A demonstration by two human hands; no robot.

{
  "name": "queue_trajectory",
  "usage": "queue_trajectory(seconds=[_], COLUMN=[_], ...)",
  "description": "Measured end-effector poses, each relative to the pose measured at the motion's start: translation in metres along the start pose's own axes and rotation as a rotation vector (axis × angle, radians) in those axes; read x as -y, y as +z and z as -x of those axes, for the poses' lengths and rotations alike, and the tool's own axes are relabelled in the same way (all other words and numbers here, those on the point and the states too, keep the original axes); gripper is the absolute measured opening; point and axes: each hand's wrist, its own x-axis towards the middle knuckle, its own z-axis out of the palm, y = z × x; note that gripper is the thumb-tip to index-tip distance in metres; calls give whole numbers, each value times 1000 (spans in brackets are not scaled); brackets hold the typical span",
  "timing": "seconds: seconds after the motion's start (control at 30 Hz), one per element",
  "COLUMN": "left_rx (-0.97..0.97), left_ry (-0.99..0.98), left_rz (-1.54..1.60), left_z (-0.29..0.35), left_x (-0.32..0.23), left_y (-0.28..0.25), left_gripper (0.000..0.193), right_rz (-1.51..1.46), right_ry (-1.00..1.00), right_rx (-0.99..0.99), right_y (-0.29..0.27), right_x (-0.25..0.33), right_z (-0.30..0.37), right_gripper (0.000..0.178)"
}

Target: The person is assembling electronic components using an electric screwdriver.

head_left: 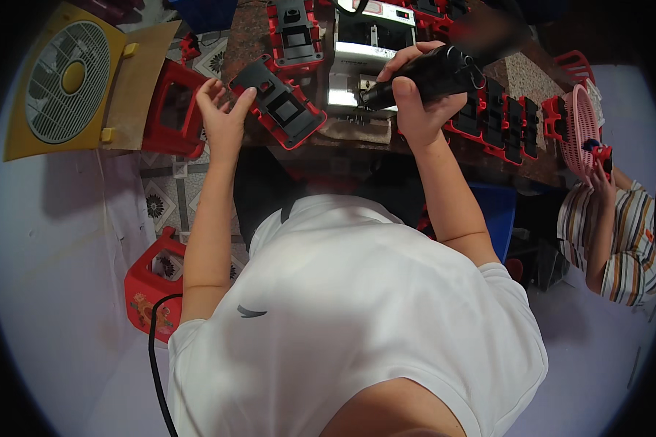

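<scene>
My right hand (426,109) is wrapped round a dark electric screwdriver (434,75). The tool lies nearly level, its bit end pointing left over the front of a white and silver screw feeder (375,51). Whether the bit touches a screw there is too small to tell. My left hand (224,120) has its fingers and thumb spread apart, with nothing in them. Its thumb is at the left edge of a black and red plastic housing (283,104), which lies slanted at the table's front edge; I cannot tell if they touch.
Another black and red housing (296,33) lies behind the first. Several more (494,120) stand in a row on the right. A co-worker's hand (603,182) holds a small red and blue part by a pink basket (582,131). A yellow fan (65,80) and red stool (153,284) are left.
</scene>
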Motion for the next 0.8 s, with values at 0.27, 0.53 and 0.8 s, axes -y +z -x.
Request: queue_trajectory(seconds=[0.27, 0.53, 0.8], left_rx=[313, 335, 347], left_ry=[-264, -251, -305], left_rz=[345, 365, 400], left_z=[3, 5, 8], left_x=[1, 2, -4], left_y=[14, 15, 16], left_gripper=[49, 50, 49], right_rz=[-188, -154, -117], right_ry=[-64, -39, -94], right_rx=[-70, -98, -65], right_y=[-3, -4, -2], right_x=[10, -1, -3], right_z=[-23, -10, -4], right_gripper=[45, 48, 46])
